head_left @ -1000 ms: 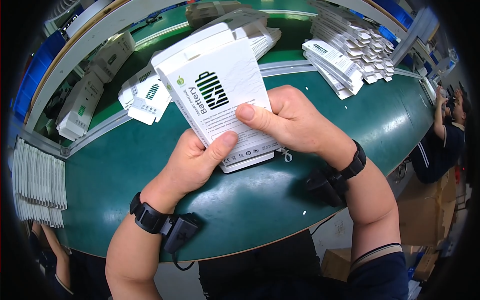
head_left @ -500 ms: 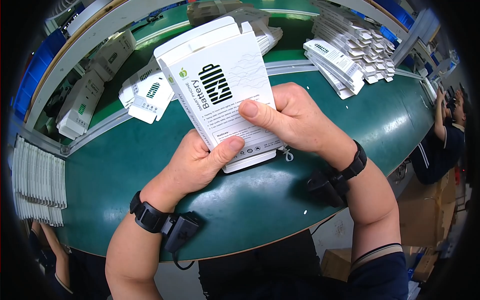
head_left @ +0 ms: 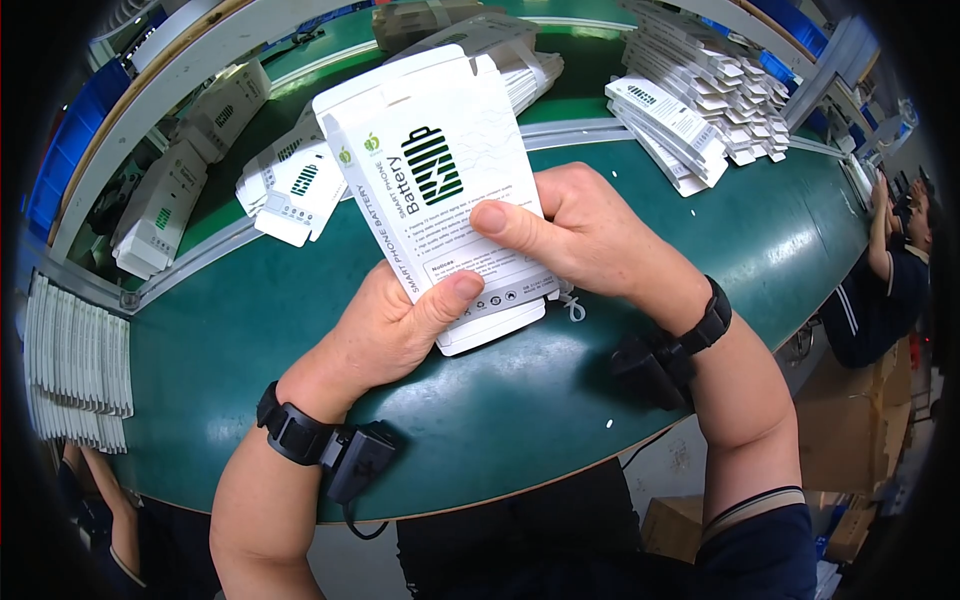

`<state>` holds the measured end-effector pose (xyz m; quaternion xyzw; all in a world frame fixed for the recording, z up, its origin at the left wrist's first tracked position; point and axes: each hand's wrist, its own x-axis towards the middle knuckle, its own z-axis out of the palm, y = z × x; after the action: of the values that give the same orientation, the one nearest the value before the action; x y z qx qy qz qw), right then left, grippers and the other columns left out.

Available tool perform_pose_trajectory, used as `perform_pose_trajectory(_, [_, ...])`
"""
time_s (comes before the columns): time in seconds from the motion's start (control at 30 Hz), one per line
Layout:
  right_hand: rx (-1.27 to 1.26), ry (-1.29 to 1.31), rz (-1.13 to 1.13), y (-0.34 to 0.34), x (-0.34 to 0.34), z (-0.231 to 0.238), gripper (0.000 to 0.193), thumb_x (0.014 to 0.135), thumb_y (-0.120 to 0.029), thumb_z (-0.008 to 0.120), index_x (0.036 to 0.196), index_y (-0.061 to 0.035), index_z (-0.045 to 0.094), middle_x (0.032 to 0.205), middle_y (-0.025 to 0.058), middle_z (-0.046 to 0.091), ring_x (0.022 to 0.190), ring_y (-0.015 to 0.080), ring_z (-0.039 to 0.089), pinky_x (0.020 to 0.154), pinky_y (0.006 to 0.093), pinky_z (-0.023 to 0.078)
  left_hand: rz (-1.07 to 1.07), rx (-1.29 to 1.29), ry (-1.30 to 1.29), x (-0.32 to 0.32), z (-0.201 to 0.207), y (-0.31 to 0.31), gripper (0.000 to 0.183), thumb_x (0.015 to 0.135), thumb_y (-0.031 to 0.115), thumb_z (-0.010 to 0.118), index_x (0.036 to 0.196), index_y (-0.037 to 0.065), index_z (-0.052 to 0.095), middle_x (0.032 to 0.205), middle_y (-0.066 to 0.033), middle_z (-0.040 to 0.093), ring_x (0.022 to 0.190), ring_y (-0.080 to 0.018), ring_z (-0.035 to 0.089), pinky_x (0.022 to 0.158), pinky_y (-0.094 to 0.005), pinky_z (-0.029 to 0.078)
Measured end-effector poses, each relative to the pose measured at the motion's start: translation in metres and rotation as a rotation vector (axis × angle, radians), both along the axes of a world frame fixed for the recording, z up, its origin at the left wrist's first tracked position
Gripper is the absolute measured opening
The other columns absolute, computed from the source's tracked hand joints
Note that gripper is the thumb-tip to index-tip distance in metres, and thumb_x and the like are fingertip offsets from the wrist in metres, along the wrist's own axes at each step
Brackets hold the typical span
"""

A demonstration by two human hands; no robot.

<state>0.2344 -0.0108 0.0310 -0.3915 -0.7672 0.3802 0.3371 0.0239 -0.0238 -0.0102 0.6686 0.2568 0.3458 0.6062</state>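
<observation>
A white battery box (head_left: 440, 150) with green print is held above the green table (head_left: 700, 340). Its end flaps stick out at the top and bottom. My left hand (head_left: 400, 315) is closed on the lower left of the box, its thumb lying across the printed front. On the right edge, my right hand (head_left: 580, 230) grips the box, thumb pressed on the front. The fingers of both hands are hidden behind the box. Just beyond the box's lower right corner lies a small white loop of cord (head_left: 573, 308).
Flat white boxes (head_left: 80, 350) are stacked at the left edge. More lie behind a metal rail: a few loose boxes (head_left: 305, 190), tied bundles (head_left: 535, 75), and a large pile (head_left: 710, 90) at the back right. Co-workers sit to the right (head_left: 880, 290) and lower left.
The box has tilted, showing more of its left side panel, and its lower end has come slightly nearer. Both hands keep hold of it and have shifted only slightly.
</observation>
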Motion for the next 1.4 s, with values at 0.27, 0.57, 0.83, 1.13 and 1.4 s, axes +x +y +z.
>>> perform_pose_trajectory(0.27, [0.020, -0.004, 0.004, 0.0018, 0.0002, -0.0032, 0.053, 0.091, -0.049, 0.058, 0.103, 0.0017, 0.070, 0.084, 0.0175, 0.071, 0.072, 0.0227, 0.067, 0.066, 0.0325, 0.053, -0.005, -0.013, 0.026, -0.0014, 0.0007, -0.0001, 0.041, 0.099, 0.026, 0.054, 0.132, 0.000, 0.050, 0.123, -0.0112, 0.060, 0.111, -0.0180, 0.057, 0.096, -0.0306, 0.047])
perform_pose_trajectory(0.57, [-0.008, 0.014, 0.021, 0.0025, 0.0006, -0.0039, 0.053, 0.091, -0.049, 0.059, 0.103, 0.0019, 0.070, 0.085, 0.0168, 0.071, 0.072, 0.0214, 0.066, 0.066, 0.0317, 0.053, 0.007, -0.012, 0.028, -0.0017, -0.0012, -0.0009, 0.043, 0.099, 0.027, 0.054, 0.133, 0.001, 0.050, 0.124, -0.0103, 0.060, 0.112, -0.0177, 0.057, 0.096, -0.0300, 0.046])
perform_pose_trajectory(0.83, [-0.022, -0.001, 0.032, 0.0034, 0.0020, -0.0046, 0.054, 0.088, -0.050, 0.063, 0.103, 0.0017, 0.070, 0.089, 0.0166, 0.072, 0.076, 0.0219, 0.068, 0.068, 0.0311, 0.054, -0.006, -0.015, 0.038, -0.0025, -0.0009, -0.0001, 0.042, 0.099, 0.029, 0.053, 0.131, 0.001, 0.052, 0.123, -0.0103, 0.061, 0.111, -0.0179, 0.057, 0.096, -0.0302, 0.046])
perform_pose_trajectory(1.13, [-0.035, 0.014, 0.056, 0.0033, 0.0025, -0.0032, 0.052, 0.087, -0.048, 0.065, 0.104, 0.0009, 0.070, 0.091, 0.0162, 0.072, 0.080, 0.0214, 0.068, 0.072, 0.0314, 0.054, 0.001, 0.006, 0.021, -0.0021, -0.0031, -0.0006, 0.042, 0.100, 0.027, 0.053, 0.132, 0.002, 0.051, 0.124, -0.0099, 0.060, 0.113, -0.0174, 0.056, 0.097, -0.0300, 0.045])
perform_pose_trajectory(1.4, [-0.038, 0.017, 0.057, 0.0024, 0.0027, -0.0029, 0.052, 0.087, -0.048, 0.065, 0.104, 0.0005, 0.070, 0.092, 0.0162, 0.072, 0.081, 0.0214, 0.068, 0.073, 0.0316, 0.054, 0.002, -0.019, 0.000, -0.0018, -0.0033, -0.0012, 0.041, 0.099, 0.026, 0.053, 0.133, 0.001, 0.051, 0.125, -0.0097, 0.060, 0.113, -0.0169, 0.056, 0.097, -0.0299, 0.045])
